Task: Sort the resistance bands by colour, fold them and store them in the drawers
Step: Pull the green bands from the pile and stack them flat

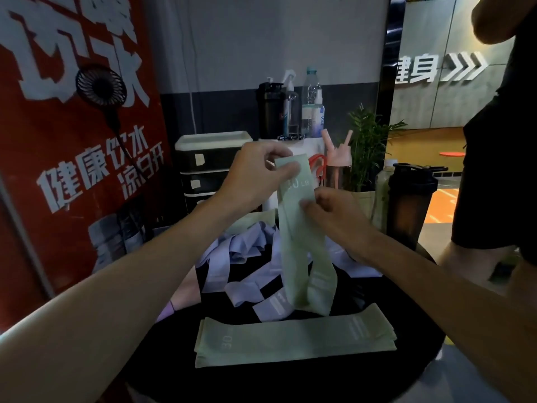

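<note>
I hold a pale green resistance band (293,228) up over a round black table (406,373). My left hand (255,173) pinches its top end. My right hand (328,207) pinches its right edge a little lower. The band's lower loop hangs down to the table. A flat stack of green bands (293,338) lies at the table's front. A tangled heap of lilac bands (247,266) lies behind it. A small black drawer unit (203,167) with a white top stands at the back left, its drawers closed.
Bottles and a black shaker (270,109) stand on a white box behind the table. A pink bottle (337,164), a potted plant (369,146) and a dark shaker (409,202) stand at the right. Another person (499,141) stands at far right. A red poster with a black fan (101,88) fills the left.
</note>
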